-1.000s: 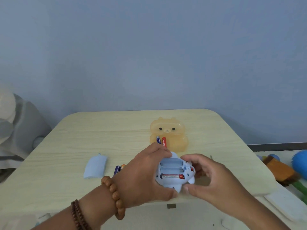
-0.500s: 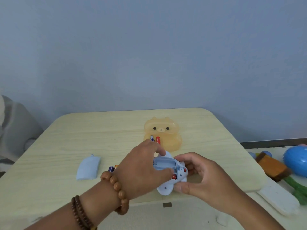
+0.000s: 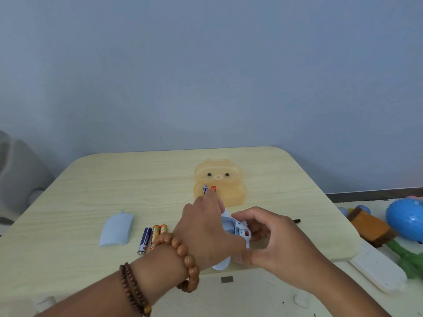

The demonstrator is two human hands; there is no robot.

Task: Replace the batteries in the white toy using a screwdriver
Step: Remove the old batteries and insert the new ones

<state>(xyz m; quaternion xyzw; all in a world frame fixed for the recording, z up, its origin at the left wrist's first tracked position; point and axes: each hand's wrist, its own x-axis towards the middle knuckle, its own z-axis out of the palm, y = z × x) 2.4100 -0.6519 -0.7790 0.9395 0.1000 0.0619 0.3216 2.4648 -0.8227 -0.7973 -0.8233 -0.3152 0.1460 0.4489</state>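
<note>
Now left grip (image 3: 206,232) curls over the white toy (image 3: 234,227), right grip (image 3: 274,239) pinches its right side; toy sits at the counter (image 3: 160,179) near edge, loose batteries (image 3: 151,236) just left.

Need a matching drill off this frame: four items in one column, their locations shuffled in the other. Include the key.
Items
1. white toy
2. battery cover
3. three loose batteries
4. orange bear case

Places
A. far side of the table, behind the other three
B. gripped between the left hand and the right hand
C. flat on the table, furthest left of the four
D. side by side on the table, between the cover and the left hand

Pairs: 1-B, 2-C, 3-D, 4-A
</note>
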